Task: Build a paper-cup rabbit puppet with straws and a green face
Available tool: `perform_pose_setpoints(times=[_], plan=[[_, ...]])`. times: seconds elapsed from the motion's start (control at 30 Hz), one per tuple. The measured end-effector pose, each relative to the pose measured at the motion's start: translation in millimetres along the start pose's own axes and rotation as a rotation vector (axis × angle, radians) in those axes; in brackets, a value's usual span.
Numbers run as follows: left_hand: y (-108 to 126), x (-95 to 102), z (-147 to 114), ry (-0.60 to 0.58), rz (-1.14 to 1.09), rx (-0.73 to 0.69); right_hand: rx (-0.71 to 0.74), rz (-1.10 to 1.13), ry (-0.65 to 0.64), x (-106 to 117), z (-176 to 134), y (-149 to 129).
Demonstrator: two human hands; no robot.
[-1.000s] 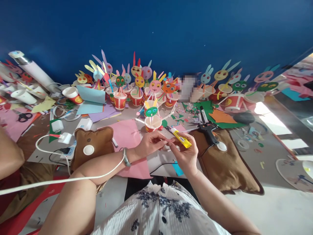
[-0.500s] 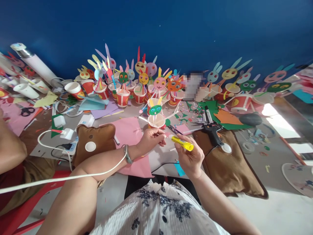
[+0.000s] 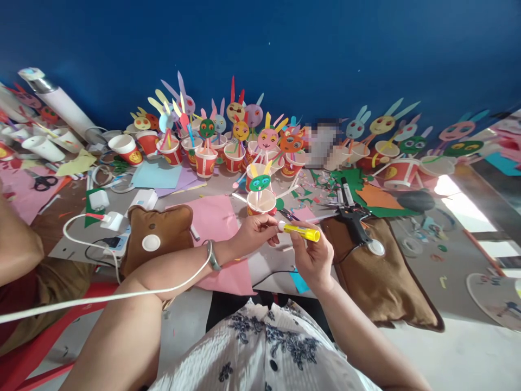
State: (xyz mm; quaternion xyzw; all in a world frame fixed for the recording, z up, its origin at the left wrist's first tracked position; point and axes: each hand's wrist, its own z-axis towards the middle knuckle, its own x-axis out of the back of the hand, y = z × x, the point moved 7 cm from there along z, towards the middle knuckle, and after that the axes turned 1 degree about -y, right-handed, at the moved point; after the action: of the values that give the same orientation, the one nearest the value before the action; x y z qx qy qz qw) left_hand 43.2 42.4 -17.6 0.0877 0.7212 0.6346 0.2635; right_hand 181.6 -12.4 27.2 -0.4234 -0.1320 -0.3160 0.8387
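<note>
My right hand (image 3: 315,258) is closed around a yellow glue stick (image 3: 303,232), held almost level with its white end to the left. That white end meets the fingertips of my left hand (image 3: 260,231), which are pinched together. Whatever my left fingers hold is too small to make out. Just beyond my hands stands a paper cup (image 3: 261,203) with a green rabbit-eared paper face (image 3: 259,183) above it and white arm-like strips at its sides. A grey bangle and a white cord are at my left wrist.
Behind stand several red paper cups (image 3: 206,163) with paper faces. Brown cushions (image 3: 382,277) lie at both sides, with a black glue gun (image 3: 356,222) by the right one. Pink paper (image 3: 215,217), scraps and scissors (image 3: 44,182) lie about. Another person's arm (image 3: 18,244) is at the left.
The glue stick has moved slightly left and turned more level, bringing its white end against my left fingertips. My left hand has barely moved.
</note>
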Motion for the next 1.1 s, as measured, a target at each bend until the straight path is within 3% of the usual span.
perform_pose_setpoints(times=[0.6, 0.93, 1.1], plan=[[-3.6, 1.5, 2.5, 0.015, -0.051, 0.105, 0.000, -0.076, -0.027, -2.9, 3.8, -0.2], [3.3, 1.8, -1.1, 0.020, 0.065, -0.009, 0.123, -0.182, -0.031, -5.7, 2.3, -4.6], [0.4, -5.0, -4.0, -0.016, 0.021, 0.025, 0.003, -0.132, -0.005, -4.5, 7.5, 18.6]])
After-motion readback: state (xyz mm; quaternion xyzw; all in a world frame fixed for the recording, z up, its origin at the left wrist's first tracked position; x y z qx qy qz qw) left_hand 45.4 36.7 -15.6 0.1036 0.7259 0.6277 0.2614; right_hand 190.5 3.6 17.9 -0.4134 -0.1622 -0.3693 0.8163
